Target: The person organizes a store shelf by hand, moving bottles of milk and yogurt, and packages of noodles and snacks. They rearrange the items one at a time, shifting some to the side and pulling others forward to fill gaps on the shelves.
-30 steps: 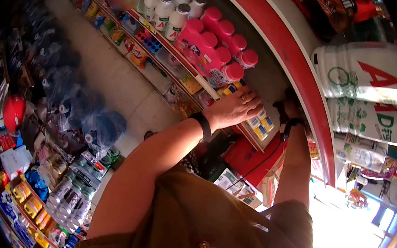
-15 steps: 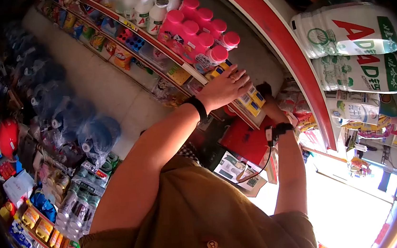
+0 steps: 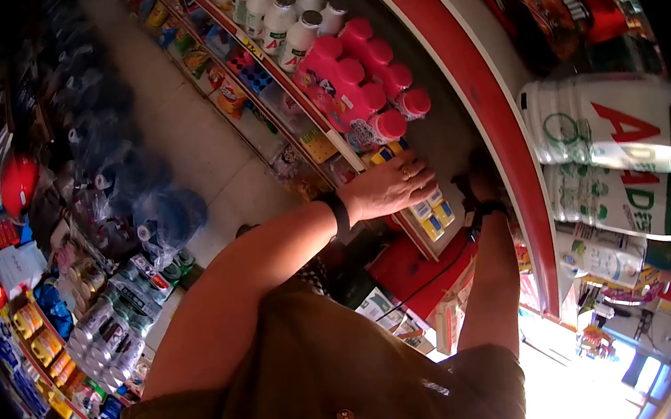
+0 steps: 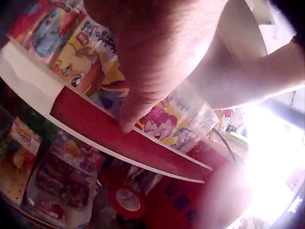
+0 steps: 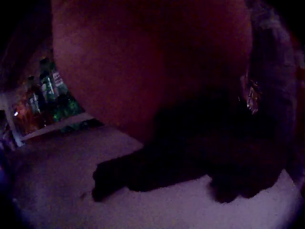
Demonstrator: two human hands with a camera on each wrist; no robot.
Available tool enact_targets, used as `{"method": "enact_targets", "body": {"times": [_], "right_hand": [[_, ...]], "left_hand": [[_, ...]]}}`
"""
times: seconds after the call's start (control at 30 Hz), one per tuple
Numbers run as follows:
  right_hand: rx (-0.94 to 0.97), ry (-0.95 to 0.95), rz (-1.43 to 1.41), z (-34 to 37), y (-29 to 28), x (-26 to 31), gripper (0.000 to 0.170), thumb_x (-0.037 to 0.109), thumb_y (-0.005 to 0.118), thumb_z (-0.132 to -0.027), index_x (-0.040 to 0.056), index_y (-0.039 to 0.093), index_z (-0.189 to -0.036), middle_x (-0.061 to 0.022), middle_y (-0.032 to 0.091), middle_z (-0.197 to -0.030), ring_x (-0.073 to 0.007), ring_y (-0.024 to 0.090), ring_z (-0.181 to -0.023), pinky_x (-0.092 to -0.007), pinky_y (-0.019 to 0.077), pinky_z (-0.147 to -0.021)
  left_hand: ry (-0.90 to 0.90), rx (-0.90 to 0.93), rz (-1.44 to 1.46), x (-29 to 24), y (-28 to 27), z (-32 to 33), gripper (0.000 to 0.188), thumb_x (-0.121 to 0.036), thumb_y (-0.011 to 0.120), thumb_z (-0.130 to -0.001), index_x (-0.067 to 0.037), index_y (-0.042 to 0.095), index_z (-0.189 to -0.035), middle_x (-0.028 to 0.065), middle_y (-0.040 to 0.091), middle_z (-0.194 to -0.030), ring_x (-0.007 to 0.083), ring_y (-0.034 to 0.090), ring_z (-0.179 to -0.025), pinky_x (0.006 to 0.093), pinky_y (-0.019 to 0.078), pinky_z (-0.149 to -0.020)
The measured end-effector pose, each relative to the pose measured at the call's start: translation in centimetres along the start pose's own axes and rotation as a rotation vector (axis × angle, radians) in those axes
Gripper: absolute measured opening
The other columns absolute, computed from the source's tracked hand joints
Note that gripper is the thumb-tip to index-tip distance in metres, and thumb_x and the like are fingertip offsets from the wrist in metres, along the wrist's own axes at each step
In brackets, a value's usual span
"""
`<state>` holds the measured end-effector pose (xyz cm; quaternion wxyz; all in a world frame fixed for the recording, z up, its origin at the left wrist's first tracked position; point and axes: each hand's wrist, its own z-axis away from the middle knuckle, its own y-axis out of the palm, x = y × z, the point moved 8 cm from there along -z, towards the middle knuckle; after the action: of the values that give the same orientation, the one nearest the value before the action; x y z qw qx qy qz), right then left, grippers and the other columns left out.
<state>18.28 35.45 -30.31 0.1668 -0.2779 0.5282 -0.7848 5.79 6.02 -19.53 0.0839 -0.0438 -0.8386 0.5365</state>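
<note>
In the head view my left hand (image 3: 394, 185) lies across small yellow-and-blue packs (image 3: 436, 221) at the shelf's end, fingers extended and slightly bent. From the left wrist, the thumb of this hand (image 4: 152, 52) touches the front of cartoon-printed packs (image 4: 78, 71) just above the red shelf edge (image 4: 109, 136). My right hand (image 3: 484, 183) is in deep shadow beyond the packs. The right wrist view shows this hand (image 5: 190, 152) as a dark shape over the pale shelf surface (image 5: 62, 167), some fingers stretched out; no held thing shows.
Pink-capped bottles (image 3: 352, 87) and white bottles (image 3: 283, 30) stand farther along the same shelf. A red-edged upper shelf (image 3: 494, 97) curves close over the right hand, with large white bottles (image 3: 619, 134) beyond. A red box (image 3: 418, 270) sits below.
The view swung toward the shelf's end and back, so the surroundings shifted. My left hand stays on the packs; my right hand, briefly clearer behind them, is back in shadow.
</note>
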Motion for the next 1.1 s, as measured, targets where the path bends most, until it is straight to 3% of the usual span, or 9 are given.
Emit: {"method": "enact_targets", "body": {"times": [0.17,0.3,0.4,0.5,0.53,0.67,0.83,1.0,1.1], "right_hand": [[-0.023,-0.038,0.081,-4.3,0.2,-2.7,0.063,0.027,0.069,-0.08,-0.0025,0.048,-0.132,-0.0216,0.052,-0.131,-0.033,0.047,-0.125,-0.0403,0.0375,-0.106],[0.091,0.191,0.077,4.3,-3.9,8.1,0.061,0.027,0.067,-0.081,-0.0018,0.05,-0.131,-0.0213,0.053,-0.131,-0.033,0.048,-0.125,-0.0413,0.0383,-0.105],[-0.231,-0.253,0.453,-0.8,1.2,-2.2,0.052,0.027,0.063,-0.083,0.003,0.054,-0.128,-0.0194,0.052,-0.133,-0.0336,0.054,-0.119,-0.0467,0.0467,-0.094],[-0.161,-0.389,1.037,3.4,3.9,-2.7,0.042,0.023,0.061,-0.084,0.0065,0.058,-0.122,-0.0195,0.059,-0.124,-0.0357,0.061,-0.106,-0.0484,0.0518,-0.083],[-0.18,-0.215,0.424,7.9,-0.6,6.0,0.033,0.021,0.057,-0.086,0.0057,0.062,-0.115,-0.0205,0.064,-0.108,-0.0381,0.065,-0.094,-0.0467,0.053,-0.077],[0.382,-0.183,0.418,11.6,5.5,2.7,0.031,0.026,0.051,-0.089,0.01,0.064,-0.113,-0.0231,0.059,-0.115,-0.0398,0.057,-0.106,-0.0512,0.0472,-0.09],[0.158,-0.083,0.059,11.6,3.3,5.8,0.033,0.026,0.054,-0.088,0.0038,0.061,-0.111,-0.0225,0.056,-0.121,-0.0401,0.05,-0.118,-0.0472,0.0433,-0.096],[-0.224,-0.366,0.633,7.9,5.8,0.6,0.053,0.032,0.063,-0.084,0.0035,0.053,-0.128,-0.0234,0.053,-0.13,-0.0388,0.049,-0.123,-0.0458,0.0394,-0.102],[-0.036,-0.064,0.311,4.8,4.3,-0.4,0.049,0.034,0.056,-0.089,0.0032,0.053,-0.127,-0.0202,0.049,-0.134,-0.0355,0.043,-0.129,-0.0442,0.0318,-0.109]], "left_hand": [[-0.006,-0.052,-0.026,0.1,0.1,0.2,0.044,-0.025,0.049,-0.091,-0.014,0.046,-0.133,0.0067,0.049,-0.131,0.024,0.045,-0.124,0.043,0.0315,-0.109],[-0.011,-0.006,0.001,0.1,0.3,-0.1,0.042,-0.025,0.049,-0.09,-0.014,0.048,-0.131,0.0043,0.052,-0.125,0.022,0.047,-0.122,0.0434,0.0311,-0.109],[-0.019,-0.045,0.06,0.2,0.2,-0.3,0.04,-0.023,0.051,-0.089,-0.014,0.05,-0.128,0.0043,0.052,-0.123,0.0218,0.047,-0.122,0.0426,0.032,-0.109],[-0.027,-0.056,0.085,0.2,0.3,-0.3,0.04,-0.021,0.052,-0.089,-0.015,0.051,-0.128,0.005,0.052,-0.127,0.0239,0.047,-0.123,0.0446,0.0314,-0.111],[-0.029,-0.056,0.09,0.2,0.6,-0.3,0.04,-0.021,0.052,-0.089,-0.015,0.051,-0.128,0.0052,0.052,-0.129,0.0238,0.046,-0.125,0.045,0.0305,-0.112],[-0.023,-0.073,0.082,-0.1,1.4,0.1,0.037,-0.022,0.047,-0.094,-0.015,0.05,-0.13,0.0056,0.051,-0.132,0.0248,0.043,-0.13,0.0483,0.0245,-0.115],[-0.019,-0.064,0.064,-0.2,1.4,0.3,0.039,-0.023,0.047,-0.094,-0.014,0.049,-0.131,0.006,0.049,-0.134,0.0253,0.041,-0.132,0.049,0.0281,-0.113],[-0.022,-0.09,0.059,-0.1,0.6,0.2,0.038,-0.023,0.049,-0.091,-0.015,0.051,-0.129,0.0049,0.051,-0.129,0.0244,0.044,-0.128,0.0474,0.0279,-0.113],[-0.017,-0.127,0.088,0.1,-0.1,0.2,0.037,-0.022,0.05,-0.09,-0.015,0.052,-0.126,0.0046,0.052,-0.126,0.0239,0.045,-0.124,0.0466,0.0285,-0.112]]}}
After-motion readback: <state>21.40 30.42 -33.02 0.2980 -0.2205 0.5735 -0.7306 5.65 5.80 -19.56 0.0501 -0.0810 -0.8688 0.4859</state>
